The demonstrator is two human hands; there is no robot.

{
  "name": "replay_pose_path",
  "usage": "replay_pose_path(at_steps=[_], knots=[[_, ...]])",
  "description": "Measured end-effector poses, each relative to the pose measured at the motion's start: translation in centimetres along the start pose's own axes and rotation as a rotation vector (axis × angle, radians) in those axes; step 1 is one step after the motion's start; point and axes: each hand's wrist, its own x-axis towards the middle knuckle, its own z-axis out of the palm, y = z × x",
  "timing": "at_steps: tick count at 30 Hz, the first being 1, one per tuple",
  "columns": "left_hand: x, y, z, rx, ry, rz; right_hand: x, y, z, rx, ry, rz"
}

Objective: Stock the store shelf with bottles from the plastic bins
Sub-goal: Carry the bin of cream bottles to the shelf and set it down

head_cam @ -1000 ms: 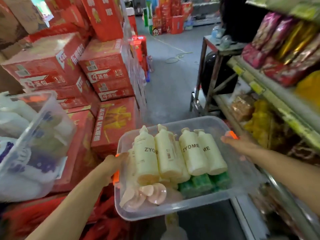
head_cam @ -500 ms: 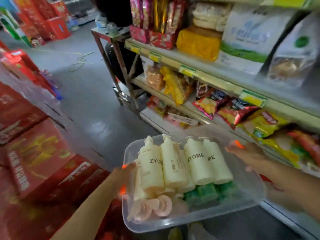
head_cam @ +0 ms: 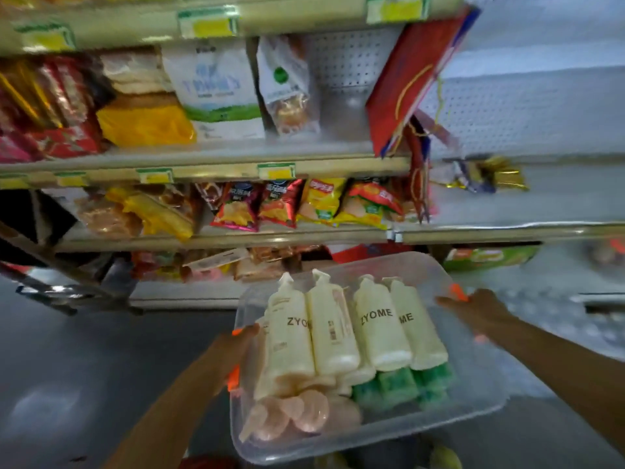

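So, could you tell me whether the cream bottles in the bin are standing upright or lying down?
Lying down. The cream bottles lie side by side in the clear bin, pump tops pointing toward the shelf.

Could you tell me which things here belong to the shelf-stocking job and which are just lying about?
Job:
clear plastic bin, held at its sides by left hand and right hand
cream ZYOME bottles
green bottles
bare shelf

Lying about:
chip bags
yellow packet
white pouch
red gift bag

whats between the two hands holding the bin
In the head view, cream bottles lying in the clear bin fill the stretch between left hand and right hand.
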Motion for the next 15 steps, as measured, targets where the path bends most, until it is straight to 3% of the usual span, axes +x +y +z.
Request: replay_pose_path(at_steps=[6, 15], knots=[[-1.6, 4.1, 8.8, 0.106, -0.139, 0.066, 0.7, 10.1, -6.3, 0.095, 0.136, 0.160], [-5.1, 7.5, 23.6, 0.233, -0.213, 0.088, 3.4, 21.0, -17.2, 0.086, 0.190, 0.276]])
